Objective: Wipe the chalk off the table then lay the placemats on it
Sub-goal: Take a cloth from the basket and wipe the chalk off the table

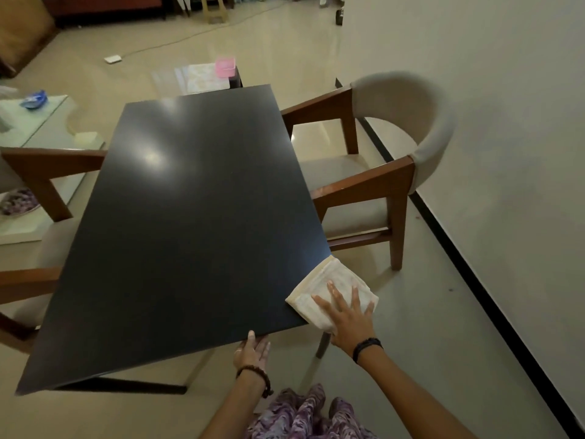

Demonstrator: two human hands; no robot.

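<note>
A black rectangular table (177,223) fills the middle of the view; I see no chalk marks on its top. My right hand (346,315) presses flat, fingers spread, on a folded cream cloth (323,283) at the table's near right corner; part of the cloth hangs past the edge. My left hand (253,351) is at the near edge, palm up and cupped just below the rim, thumb touching the edge, holding nothing. Pale placemats (202,78) lie on a small surface beyond the table's far end.
A wooden chair with a beige seat and back (373,172) stands at the right side, another chair (38,185) at the left. A pink box (225,66) sits by the placemats. A glass side table (41,137) is at the left, a wall (490,122) on the right.
</note>
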